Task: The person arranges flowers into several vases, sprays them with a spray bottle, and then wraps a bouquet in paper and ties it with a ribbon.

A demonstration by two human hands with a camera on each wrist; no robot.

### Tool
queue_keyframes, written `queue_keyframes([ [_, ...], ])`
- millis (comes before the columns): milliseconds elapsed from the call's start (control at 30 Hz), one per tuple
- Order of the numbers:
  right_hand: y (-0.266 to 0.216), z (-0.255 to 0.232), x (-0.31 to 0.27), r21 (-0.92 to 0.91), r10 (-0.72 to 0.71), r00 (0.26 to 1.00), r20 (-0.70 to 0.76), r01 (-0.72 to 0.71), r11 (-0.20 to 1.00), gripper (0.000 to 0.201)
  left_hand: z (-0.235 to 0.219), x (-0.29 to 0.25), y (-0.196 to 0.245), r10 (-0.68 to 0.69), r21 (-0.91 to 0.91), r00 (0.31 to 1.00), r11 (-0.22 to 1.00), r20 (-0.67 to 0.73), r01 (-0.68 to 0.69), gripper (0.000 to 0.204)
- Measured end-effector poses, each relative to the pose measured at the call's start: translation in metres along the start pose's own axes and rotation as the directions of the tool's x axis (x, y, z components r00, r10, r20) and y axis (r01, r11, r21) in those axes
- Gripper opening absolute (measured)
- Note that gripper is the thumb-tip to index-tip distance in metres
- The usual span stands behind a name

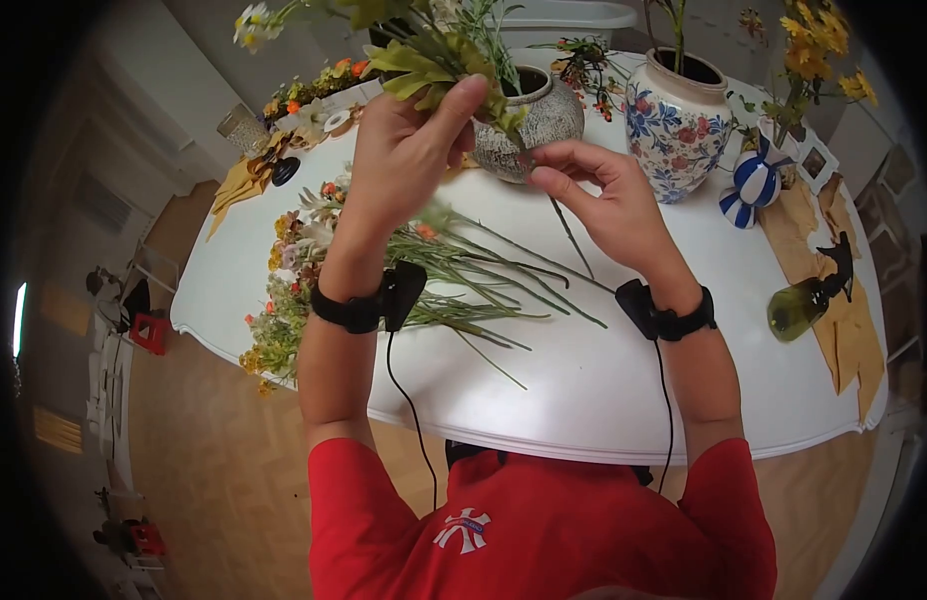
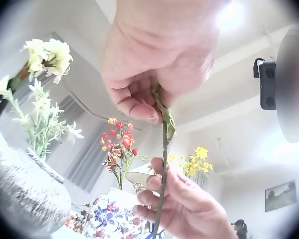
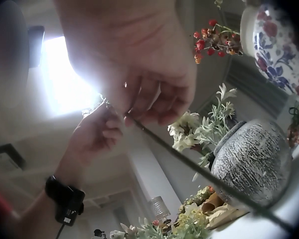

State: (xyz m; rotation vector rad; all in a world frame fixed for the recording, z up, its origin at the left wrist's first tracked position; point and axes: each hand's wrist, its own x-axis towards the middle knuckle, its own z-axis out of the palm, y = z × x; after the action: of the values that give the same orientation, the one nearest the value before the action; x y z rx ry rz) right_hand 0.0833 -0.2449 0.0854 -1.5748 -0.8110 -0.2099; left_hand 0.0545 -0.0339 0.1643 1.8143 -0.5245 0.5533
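Note:
My left hand (image 1: pixel 409 150) pinches a long green flower stem (image 2: pixel 162 191) at its broad yellow-green leaves (image 1: pixel 419 68), above the table. Lower down, my right hand (image 1: pixel 614 200) pinches the same stem between thumb and fingertips; in the right wrist view the stem runs down and right from those fingers (image 3: pixel 152 102). The flower's top passes out of the head view. Behind the hands stands a rough grey round vase (image 1: pixel 544 125) with pale flowers (image 2: pixel 40 119) in it. A pile of cut-stem flowers (image 1: pixel 304 245) lies below the left forearm, stems pointing right.
A white vase painted with blue and red flowers (image 1: pixel 677 135) stands at the back right, near a blue-and-white striped vase (image 1: pixel 757 180). Brown paper (image 1: pixel 849 335) and a green spray bottle (image 1: pixel 796 310) lie at the right edge of the white table (image 1: pixel 584 390). Further flowers (image 1: pixel 314 95) lie back left.

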Motion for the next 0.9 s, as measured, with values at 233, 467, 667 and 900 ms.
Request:
queue_keyframes([
  [233,-0.041,0.001,0.06,-0.106,-0.202,0.976,0.083,0.21,0.972,0.031,-0.006,0.021,0.02,0.161,0.027,0.987,0.987,0.016,-0.161,0.025],
  [467,-0.079,0.011,0.099,-0.017,-0.254,0.963,0.091,0.257,0.966,0.02,-0.033,0.021,0.01,0.204,0.106,0.975,0.975,-0.083,-0.195,0.025],
  [667,-0.073,-0.009,0.152,-0.254,-0.42,0.897,-0.135,0.379,0.89,0.018,-0.042,-0.034,-0.089,-0.156,0.576,0.987,0.811,0.04,0.105,0.023],
  [900,-0.05,-0.026,0.177,-0.472,-0.469,0.872,-0.136,0.36,0.805,0.019,-0.02,-0.068,-0.184,-0.268,0.765,0.928,0.643,0.259,-0.028,0.03],
])
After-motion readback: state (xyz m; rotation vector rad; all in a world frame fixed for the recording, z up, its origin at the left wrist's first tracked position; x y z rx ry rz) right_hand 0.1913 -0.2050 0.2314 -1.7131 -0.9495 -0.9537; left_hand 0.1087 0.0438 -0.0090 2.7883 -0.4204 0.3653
